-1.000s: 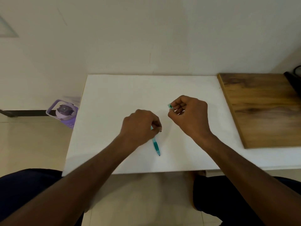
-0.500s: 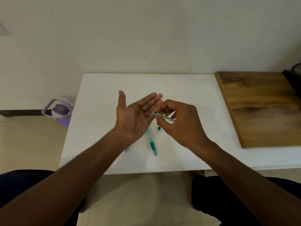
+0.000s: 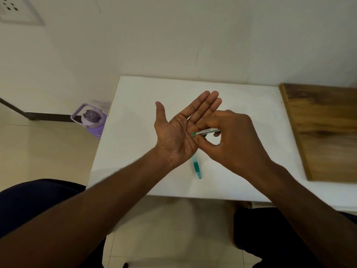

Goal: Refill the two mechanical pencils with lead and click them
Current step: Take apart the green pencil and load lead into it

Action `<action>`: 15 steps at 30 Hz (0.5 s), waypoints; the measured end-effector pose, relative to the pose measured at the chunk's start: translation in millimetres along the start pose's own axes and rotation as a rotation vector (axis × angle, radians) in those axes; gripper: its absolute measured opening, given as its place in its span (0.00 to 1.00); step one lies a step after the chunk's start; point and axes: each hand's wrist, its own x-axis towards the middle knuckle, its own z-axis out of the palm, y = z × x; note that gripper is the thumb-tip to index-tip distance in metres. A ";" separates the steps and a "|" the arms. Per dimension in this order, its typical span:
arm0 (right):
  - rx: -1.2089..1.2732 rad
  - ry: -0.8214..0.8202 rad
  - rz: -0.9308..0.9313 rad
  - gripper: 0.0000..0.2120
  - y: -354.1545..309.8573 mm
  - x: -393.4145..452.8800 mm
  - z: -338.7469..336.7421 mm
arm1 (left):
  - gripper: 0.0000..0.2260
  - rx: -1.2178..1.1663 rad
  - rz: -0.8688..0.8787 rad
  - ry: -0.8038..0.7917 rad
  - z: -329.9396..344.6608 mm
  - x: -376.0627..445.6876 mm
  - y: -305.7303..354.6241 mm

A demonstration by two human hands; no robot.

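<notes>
Over the middle of the table, your left hand [image 3: 179, 132] is held flat and wide open, palm up, fingers together and pointing away from you, thumb sticking out to the side. Nothing I can make out is lying in the palm, though anything as thin as a lead would be too small to see anyway. Your right hand [image 3: 231, 138] is pinched around a slim clear tube with a green tip [image 3: 205, 131], holding it nearly level with the green end aimed at the edge of your left palm, right at it or just touching, hard to say which.

Below your left hand, a teal mechanical pencil with a see-through barrel [image 3: 197, 167] lies on the white tabletop [image 3: 135, 151], its top half hidden under the hand and its point toward you. I can only spot that one pencil.

Further out, a brown wooden board [image 3: 324, 132] sits on the right side of the table. Off the left edge, down on the floor, stands a purple water bottle with a carry handle [image 3: 90, 118]. Your dark-clothed knees show at the bottom.
</notes>
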 end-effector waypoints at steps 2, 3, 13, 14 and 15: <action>-0.017 -0.012 0.000 0.14 3.2 -0.1 -1.2 | 0.52 -0.020 -0.001 -0.008 0.5 1.0 0.8; -0.019 -0.010 -0.004 0.13 4.9 -0.4 -1.8 | 0.52 -0.027 -0.004 -0.009 0.1 1.6 0.7; 0.091 0.067 0.096 0.08 13.2 -1.4 1.7 | 0.43 0.160 -0.014 0.227 1.9 0.7 6.1; 0.103 0.077 0.113 0.08 13.9 -0.6 0.9 | 0.38 0.265 -0.007 0.318 2.5 0.6 7.4; 0.112 0.085 0.130 0.08 14.9 0.2 0.0 | 0.31 0.397 0.010 0.419 1.8 -0.3 7.9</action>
